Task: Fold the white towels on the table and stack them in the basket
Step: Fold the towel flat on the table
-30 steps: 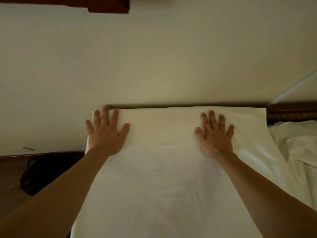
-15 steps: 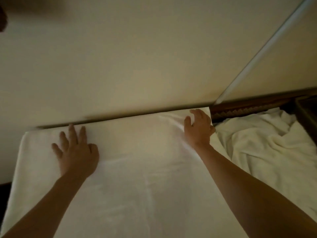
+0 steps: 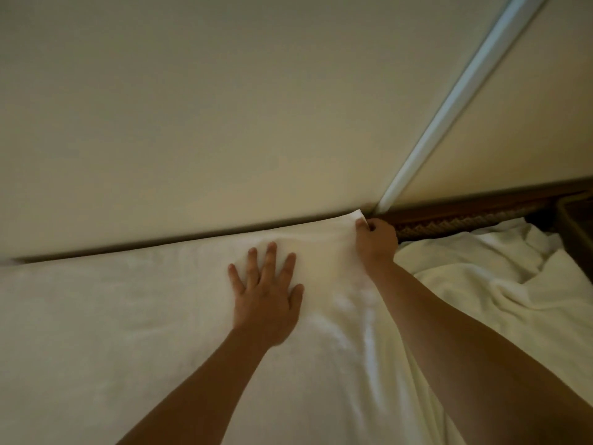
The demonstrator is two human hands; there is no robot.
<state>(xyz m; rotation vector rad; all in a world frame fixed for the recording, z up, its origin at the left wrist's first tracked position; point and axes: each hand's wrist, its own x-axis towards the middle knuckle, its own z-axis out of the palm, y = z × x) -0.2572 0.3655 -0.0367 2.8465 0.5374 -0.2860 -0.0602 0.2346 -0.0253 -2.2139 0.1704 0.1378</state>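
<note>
A large white towel (image 3: 128, 322) lies spread flat over the table, its far edge against the wall. My left hand (image 3: 266, 300) presses flat on it with fingers spread, just left of the far right corner. My right hand (image 3: 375, 239) pinches that far right corner, fingers curled round the cloth, and the fabric wrinkles toward it. To the right lies a crumpled pile of white towels (image 3: 500, 284). A dark basket (image 3: 577, 232) shows at the right edge, only partly in view.
A cream wall (image 3: 224, 123) rises right behind the table. A pale pipe (image 3: 455, 104) runs diagonally down to the table's dark wooden back edge (image 3: 465, 210), which has a patterned trim.
The view has swung right. My right hand has reached the towel's far right corner and closed on it. My left hand has slid right across the towel, still flat.
</note>
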